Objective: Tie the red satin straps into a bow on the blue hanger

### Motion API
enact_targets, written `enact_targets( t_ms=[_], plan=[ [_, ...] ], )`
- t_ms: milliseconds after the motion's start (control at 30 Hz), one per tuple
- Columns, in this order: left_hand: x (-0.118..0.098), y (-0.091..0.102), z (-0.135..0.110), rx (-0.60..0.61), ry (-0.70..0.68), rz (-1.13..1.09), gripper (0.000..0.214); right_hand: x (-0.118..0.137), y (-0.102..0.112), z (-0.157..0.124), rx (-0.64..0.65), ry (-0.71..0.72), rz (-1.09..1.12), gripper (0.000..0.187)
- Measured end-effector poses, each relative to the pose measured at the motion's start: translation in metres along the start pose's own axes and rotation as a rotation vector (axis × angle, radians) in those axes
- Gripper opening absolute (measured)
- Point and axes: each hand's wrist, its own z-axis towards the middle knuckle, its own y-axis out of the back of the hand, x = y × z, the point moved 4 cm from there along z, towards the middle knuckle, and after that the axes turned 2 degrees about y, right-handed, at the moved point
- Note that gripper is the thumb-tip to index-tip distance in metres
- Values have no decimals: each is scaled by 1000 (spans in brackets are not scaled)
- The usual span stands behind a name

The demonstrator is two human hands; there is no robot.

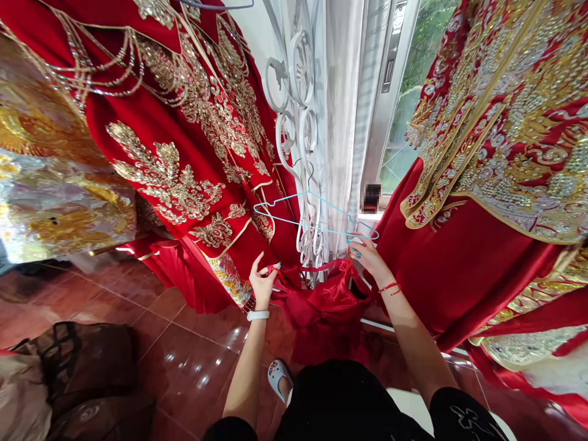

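A plain red dress (324, 300) hangs down between my two hands in front of my body. My left hand (263, 283) pinches a thin strap at the dress's left side, with the other fingers raised. Higher up on the right, my right hand (365, 252) grips the other strap right below the end of a light blue hanger (307, 211). The hanger hangs by its hook against the white scrollwork; its left end is apart from my left hand. Whether my right fingers also touch the hanger, I cannot tell.
Red gowns with gold embroidery (169, 171) hang at the left, and beaded red garments (514, 141) at the right. White scroll ironwork (285, 135) stands between them beside a curtain and window. Dark brown bags (92, 367) lie on the red tiled floor.
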Motion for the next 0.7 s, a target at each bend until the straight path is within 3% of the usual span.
enact_targets(
  t_ms=[167, 300, 367, 567, 700],
  plan=[
    [6, 6, 4, 80, -18, 131, 67, 0, 0, -4, 28, 6, -17, 35],
    [12, 17, 7, -58, -143, 412, 33, -2, 3, -7, 23, 9, 9, 36],
    [19, 20, 6, -91, -174, 452, 17, -3, 3, -8, 22, 4, 27, 36],
    [50, 17, 2, 40, 42, 229, 39, -3, -5, -8, -12, 0, 89, 35],
    [54, 9, -4, 57, 186, -71, 42, -7, -31, -2, 30, -29, 91, 41]
  ],
)
